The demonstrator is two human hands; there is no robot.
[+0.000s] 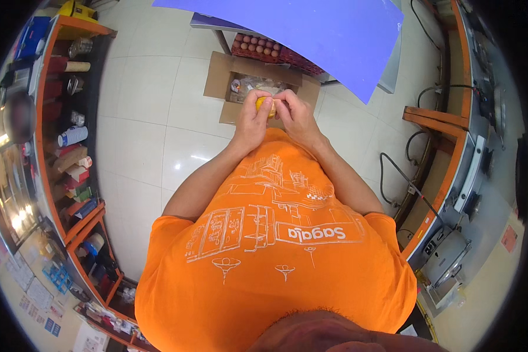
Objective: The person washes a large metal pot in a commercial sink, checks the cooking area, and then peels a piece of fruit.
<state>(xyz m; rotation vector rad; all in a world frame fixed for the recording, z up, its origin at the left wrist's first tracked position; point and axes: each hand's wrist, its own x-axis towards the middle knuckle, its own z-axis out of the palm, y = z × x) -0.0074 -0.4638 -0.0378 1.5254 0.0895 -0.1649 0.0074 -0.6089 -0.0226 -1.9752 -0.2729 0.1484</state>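
Both hands meet in front of the orange shirt, above an open cardboard box (218,79). My left hand (251,121) is closed around a small yellow-orange citrus fruit (261,104), thumb on its near side. The fingertips of my right hand (300,116) touch the fruit's right side, where a paler part shows; whether they pinch a piece of peel cannot be told. Below the hands, clear plastic wrapping (257,83) lies inside the box.
A table with a blue-violet top (317,35) stands ahead, with eggs in red trays (257,47) beneath it. Orange-framed shelves (48,110) holding boxes and cups run along the left. At the right are an orange-framed counter (460,154), black hoses and a round metal appliance (449,255).
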